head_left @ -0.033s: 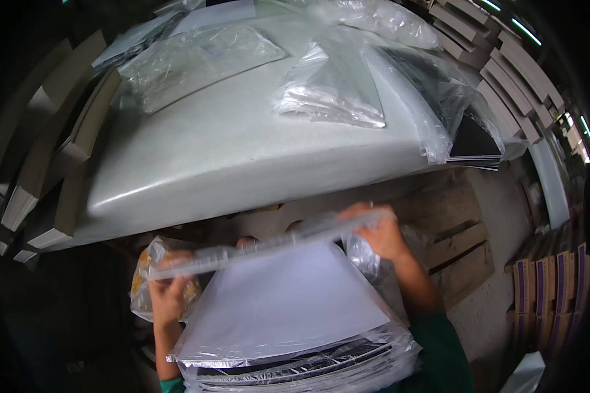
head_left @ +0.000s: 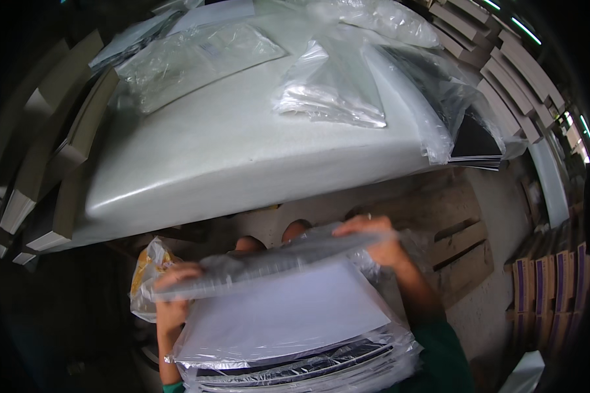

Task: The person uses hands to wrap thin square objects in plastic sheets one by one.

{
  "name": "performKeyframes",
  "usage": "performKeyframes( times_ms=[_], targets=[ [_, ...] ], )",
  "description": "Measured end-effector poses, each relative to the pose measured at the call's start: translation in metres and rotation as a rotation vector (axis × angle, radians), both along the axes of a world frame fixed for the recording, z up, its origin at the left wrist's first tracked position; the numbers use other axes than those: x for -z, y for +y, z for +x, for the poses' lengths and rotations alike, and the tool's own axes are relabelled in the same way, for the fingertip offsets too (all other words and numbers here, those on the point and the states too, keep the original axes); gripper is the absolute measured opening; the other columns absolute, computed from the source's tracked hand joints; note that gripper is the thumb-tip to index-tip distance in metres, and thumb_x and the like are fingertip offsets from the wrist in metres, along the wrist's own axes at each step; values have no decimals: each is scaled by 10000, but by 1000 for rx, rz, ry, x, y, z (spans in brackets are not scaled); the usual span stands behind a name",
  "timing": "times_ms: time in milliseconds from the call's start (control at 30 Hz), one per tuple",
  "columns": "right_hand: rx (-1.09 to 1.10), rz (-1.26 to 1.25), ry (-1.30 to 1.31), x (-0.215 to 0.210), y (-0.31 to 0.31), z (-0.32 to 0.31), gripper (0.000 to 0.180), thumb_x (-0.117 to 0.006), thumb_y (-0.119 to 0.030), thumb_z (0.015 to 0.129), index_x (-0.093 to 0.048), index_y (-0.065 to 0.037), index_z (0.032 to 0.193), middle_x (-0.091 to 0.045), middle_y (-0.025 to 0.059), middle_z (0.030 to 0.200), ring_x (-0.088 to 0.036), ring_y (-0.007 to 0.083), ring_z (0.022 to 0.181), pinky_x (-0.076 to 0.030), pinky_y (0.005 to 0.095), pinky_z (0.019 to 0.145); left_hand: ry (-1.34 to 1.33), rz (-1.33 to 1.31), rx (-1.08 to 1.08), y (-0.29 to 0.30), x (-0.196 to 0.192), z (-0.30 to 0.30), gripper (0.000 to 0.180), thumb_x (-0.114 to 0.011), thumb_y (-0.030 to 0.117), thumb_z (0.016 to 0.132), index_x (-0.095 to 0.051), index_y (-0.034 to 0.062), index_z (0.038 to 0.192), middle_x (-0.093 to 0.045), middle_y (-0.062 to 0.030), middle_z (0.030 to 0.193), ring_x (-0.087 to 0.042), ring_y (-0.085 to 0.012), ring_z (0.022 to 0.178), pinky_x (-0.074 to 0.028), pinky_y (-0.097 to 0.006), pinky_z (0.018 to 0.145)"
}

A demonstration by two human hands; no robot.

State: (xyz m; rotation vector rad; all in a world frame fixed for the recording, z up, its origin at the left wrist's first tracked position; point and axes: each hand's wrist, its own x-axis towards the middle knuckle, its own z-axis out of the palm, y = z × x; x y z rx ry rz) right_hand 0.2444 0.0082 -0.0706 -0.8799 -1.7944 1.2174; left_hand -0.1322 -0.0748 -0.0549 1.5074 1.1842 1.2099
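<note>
My left hand and my right hand grip opposite ends of a flat plastic-wrapped pack, thin and grey and smeared by motion. It is held tilted above the far edge of a stack in front of me. White sheeting tops that stack, and several plastic-wrapped packs with dark layers show at its near side. Thumbs and fingers close round the pack at both ends. What lies inside its wrap cannot be made out.
Beyond is a big pale wrapped block bearing clear plastic bags and black sheets. Grey board stacks stand left. A wooden pallet and brown cartons are on the right. A white-and-yellow bag sits by my left hand.
The pack has tipped, so more of its grey broad face shows. Both hands have come slightly nearer to me, still gripping its ends. The stack has not moved.
</note>
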Motion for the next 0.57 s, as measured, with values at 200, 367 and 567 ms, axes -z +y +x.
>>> performKeyframes(
  times_ms=[200, 367, 567],
  targets=[
    [-193, -279, 76, 13, -49, 27, 305, -561, -132, 776, -582, -19, 1058, -538, 187, 1121, -502, 274, 1081, -391, 344, 906, -153, 21, 267, -37, 61, -17, 260, -496, 155, 843, -527, -5, 1047, -532, -204, 1068, -400, -346, 1155, -275, -449, 981],
    [-283, -590, 494, 16, -97, 40, 364, -481, -112, 850, -459, -5, 1198, -388, 227, 1268, -371, 302, 1198, -247, 393, 1007, -259, 257, 131, -87, 63, -24, 152, -490, 195, 854, -494, 62, 928, -542, -187, 1009, -369, -377, 1176, -241, -483, 1003],
    [-198, -640, 166, 19, -97, 32, 414, -490, -132, 848, -414, -22, 1240, -395, 166, 1283, -354, 244, 1213, -219, 335, 1028, -110, 348, 147, -82, 44, 7, 248, -525, 223, 830, -393, 91, 994, -534, -225, 1053, -352, -398, 1186, -225, -514, 983]
  ],
)
